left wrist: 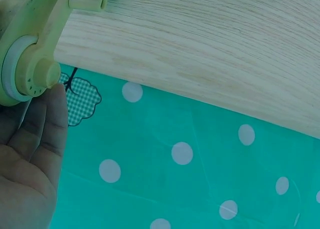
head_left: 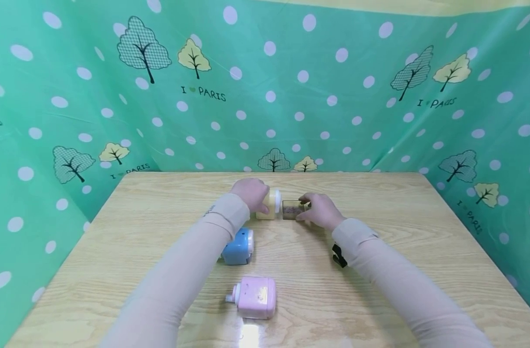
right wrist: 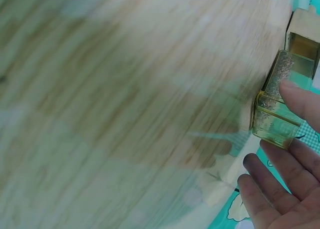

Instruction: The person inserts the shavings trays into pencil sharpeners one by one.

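Observation:
My left hand point(head_left: 251, 194) grips a yellow crank pencil sharpener point(head_left: 271, 207) near the back of the table. In the left wrist view its crank handle point(left wrist: 87, 1) sticks out above the fingers. My right hand point(head_left: 322, 210) pinches a clear, yellowish shavings drawer point(head_left: 292, 210) just right of the sharpener. Pencil shavings lie inside the drawer point(right wrist: 275, 96), and in the right wrist view its far end is close to the sharpener's body point(right wrist: 304, 26). Whether the two touch, I cannot tell.
A blue pencil sharpener point(head_left: 238, 247) stands beside my left forearm, partly covered by it. Nearer the front is a pink one point(head_left: 257, 297), its crank pointing left. Green dotted cloth point(head_left: 269, 116) hangs behind the wooden table point(head_left: 421, 232) and along its sides.

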Demonstrator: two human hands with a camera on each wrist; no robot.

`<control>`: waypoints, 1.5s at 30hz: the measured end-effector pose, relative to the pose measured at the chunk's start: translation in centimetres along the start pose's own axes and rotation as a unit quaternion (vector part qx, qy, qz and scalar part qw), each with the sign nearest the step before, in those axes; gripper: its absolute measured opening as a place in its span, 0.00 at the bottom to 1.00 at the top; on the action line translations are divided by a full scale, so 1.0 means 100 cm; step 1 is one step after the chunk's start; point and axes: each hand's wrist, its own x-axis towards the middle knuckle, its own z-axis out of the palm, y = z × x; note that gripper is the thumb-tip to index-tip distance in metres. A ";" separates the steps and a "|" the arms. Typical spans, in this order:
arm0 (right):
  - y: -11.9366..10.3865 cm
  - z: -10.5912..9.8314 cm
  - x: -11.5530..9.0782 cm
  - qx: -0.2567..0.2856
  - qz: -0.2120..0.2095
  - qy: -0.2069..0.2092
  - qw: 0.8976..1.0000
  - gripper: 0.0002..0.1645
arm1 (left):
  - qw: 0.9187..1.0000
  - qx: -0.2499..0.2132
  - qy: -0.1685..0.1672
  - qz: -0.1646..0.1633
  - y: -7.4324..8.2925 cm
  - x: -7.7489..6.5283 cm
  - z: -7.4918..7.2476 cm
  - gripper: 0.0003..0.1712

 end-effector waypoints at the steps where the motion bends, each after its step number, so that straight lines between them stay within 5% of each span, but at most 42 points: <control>1: -0.001 0.000 0.000 0.000 -0.001 0.000 1.000 0.40 | 1.000 0.000 0.001 -0.001 0.000 0.000 0.000 0.33; 45: -0.010 0.010 0.005 0.024 -0.023 0.004 0.999 0.39 | 1.000 0.003 -0.020 -0.016 0.002 0.001 -0.004 0.28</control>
